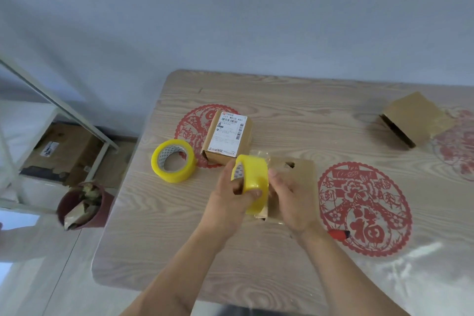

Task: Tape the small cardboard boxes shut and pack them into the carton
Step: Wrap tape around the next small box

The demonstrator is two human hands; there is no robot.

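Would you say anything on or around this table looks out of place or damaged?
The far-right cardboard box sits tilted with its side gaping open, and a floor pot beside the table holds crumpled scraps.

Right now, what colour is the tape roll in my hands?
Yellow, seen in the head view: the tape roll.

Your glossy yellow plastic tape roll (pixel 252 182) hovers over a matt brown cardboard box (pixel 292 187); beneath it, pale wood-grain table (pixel 230 251) under shiny clear film.
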